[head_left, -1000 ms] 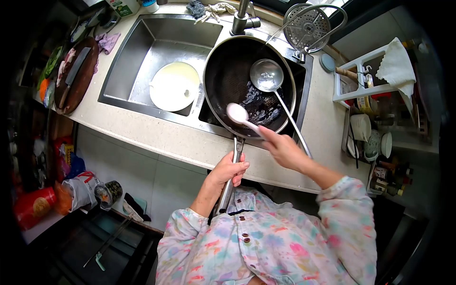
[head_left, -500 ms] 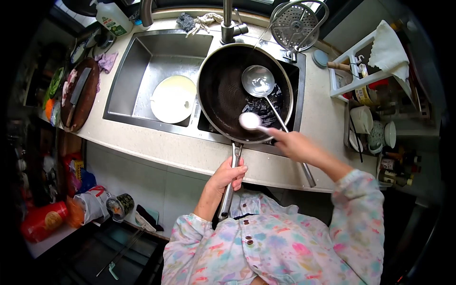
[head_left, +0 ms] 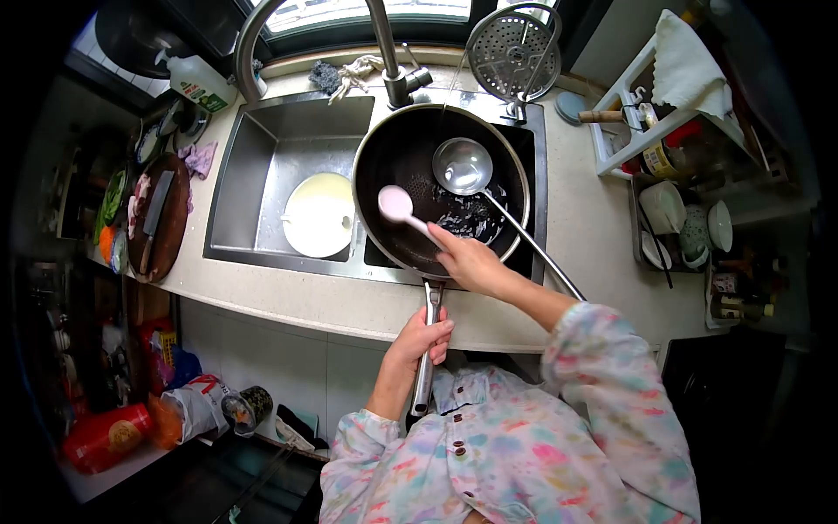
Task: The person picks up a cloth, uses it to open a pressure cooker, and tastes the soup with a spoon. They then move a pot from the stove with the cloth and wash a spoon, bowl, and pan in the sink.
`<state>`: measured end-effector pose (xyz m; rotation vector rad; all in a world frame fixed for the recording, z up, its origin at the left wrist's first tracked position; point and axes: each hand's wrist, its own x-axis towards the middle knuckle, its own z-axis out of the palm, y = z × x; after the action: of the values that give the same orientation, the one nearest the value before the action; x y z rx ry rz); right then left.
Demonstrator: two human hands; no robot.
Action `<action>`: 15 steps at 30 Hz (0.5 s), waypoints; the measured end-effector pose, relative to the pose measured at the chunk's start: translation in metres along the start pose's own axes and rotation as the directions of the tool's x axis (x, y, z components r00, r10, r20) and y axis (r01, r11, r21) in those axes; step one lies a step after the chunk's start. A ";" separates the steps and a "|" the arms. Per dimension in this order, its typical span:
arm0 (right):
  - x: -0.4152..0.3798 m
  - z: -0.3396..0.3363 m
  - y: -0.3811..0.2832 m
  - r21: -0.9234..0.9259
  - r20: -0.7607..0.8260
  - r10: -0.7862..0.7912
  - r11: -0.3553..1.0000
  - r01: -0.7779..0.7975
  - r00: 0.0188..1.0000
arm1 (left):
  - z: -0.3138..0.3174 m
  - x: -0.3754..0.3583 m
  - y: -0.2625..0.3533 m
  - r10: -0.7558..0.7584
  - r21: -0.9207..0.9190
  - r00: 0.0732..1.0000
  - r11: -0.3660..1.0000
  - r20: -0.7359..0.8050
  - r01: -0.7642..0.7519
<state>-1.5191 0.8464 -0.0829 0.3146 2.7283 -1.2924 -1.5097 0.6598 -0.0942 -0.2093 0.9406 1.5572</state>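
Observation:
My left hand (head_left: 420,338) is wrapped around the metal handle of a large dark wok (head_left: 393,148), which rests tilted over the right sink basin. In my right hand (head_left: 476,263) is the handle of a pale pink, round-headed tool (head_left: 395,203); it looks like a dish brush, though no bristles show. Its head is over the left inner side of the wok. A metal ladle (head_left: 463,166) lies in the wok, its long handle sticking out past the rim and passing partly behind my right arm. Dark, shiny liquid gathers near the ladle.
Left of the wok, the steel sink (head_left: 262,175) holds a pale round bowl (head_left: 319,216). A cleaver (head_left: 157,203) lies on a round chopping board (head_left: 175,231). Behind stand the faucet (head_left: 388,52) and a perforated steamer rack (head_left: 513,57). A white shelf (head_left: 615,144) stands at the right.
My right hand has moved left with the pink tool, whose head went from the wok's near rim to its left inner side. My left hand keeps its hold. The view has shifted slightly.

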 end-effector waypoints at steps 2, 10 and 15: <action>-0.022 -0.033 0.018 0.202 0.091 0.042 0.977 -0.060 0.995 | 0.005 -0.008 0.005 -0.015 -0.026 1.000 1.000 -0.007 0.015; -0.079 -0.150 0.040 0.277 -0.443 0.260 0.950 -0.144 0.858 | 0.004 -0.058 0.033 -0.100 -0.046 0.993 0.994 0.063 0.103; -0.086 -0.148 0.067 0.251 -0.353 0.338 0.932 -0.260 0.872 | -0.005 -0.094 0.020 -0.094 -0.091 0.991 0.990 0.098 0.103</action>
<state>-1.4207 0.9901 -0.0241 1.0834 2.6899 -1.5429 -1.5069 0.5880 -0.0305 -0.2452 0.7718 1.5090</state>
